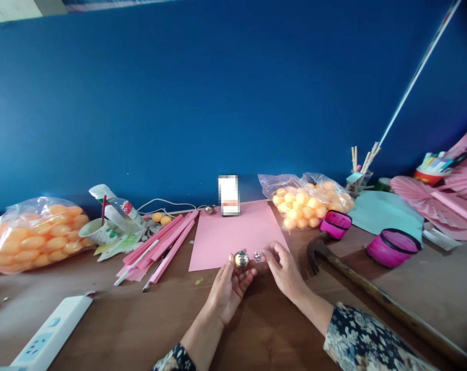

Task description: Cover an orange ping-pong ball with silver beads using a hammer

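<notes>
A shiny round metal ball [242,259], gold on one side and silver on the other, rests between the fingertips of my left hand [229,283]. The palm is turned up and the other fingers are curled. Just right of the ball, my right hand [282,268] pinches a small silvery piece [257,256] between thumb and fingers; its exact kind is too small to make out. Both hands hover at the near edge of a pink paper sheet [237,234]. A similar metal ball [209,209] sits at the sheet's far left corner.
A phone [229,196] stands against the blue wall. Bags of orange balls [44,237] lie left and right. Pink strips [167,242] and pens are left of the sheet; a hammer [357,278] and magenta baskets [394,248] are right. A power strip [51,330] lies front left.
</notes>
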The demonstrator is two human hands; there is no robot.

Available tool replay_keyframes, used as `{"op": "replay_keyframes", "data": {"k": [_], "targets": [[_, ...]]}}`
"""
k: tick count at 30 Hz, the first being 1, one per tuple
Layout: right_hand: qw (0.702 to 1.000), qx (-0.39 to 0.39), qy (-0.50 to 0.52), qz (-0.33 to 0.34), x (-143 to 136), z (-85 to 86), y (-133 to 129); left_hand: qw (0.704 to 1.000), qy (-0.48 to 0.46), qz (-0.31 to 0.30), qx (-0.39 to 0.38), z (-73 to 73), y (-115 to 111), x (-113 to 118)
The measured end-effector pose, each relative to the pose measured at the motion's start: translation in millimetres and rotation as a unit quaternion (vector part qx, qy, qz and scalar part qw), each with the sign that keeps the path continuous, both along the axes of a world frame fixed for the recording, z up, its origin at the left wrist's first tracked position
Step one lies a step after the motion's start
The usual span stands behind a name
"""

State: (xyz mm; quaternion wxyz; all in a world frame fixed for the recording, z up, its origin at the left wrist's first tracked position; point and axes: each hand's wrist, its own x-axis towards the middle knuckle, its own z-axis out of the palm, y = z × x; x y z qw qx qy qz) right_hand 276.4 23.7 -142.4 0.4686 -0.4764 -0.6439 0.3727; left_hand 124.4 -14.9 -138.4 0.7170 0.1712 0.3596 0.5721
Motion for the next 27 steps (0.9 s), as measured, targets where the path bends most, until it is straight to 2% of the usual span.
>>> {"op": "replay_keyframes", "data": {"k": [4,10,16,27], "targets": [[1.000,0.012,-0.007,0.001,1,1.6,1,1.000,-0.012,0.024,-0.001,-1.9,2,-1],[0.994,0.063,-0.073,-0.045,10,-7.2,17,0.997,-0.011,0.070,0.028,-0.7,2,0],[0.981,0.099,-0.166,-0.007,16,-15.1,24,0.995,-0.001,0.086,0.043,2.3,-1,3],[0.938,0.169,-0.301,0.039,8,-13.4,23,0.992,0.032,0.120,0.029,-3.6,1,5]]}}
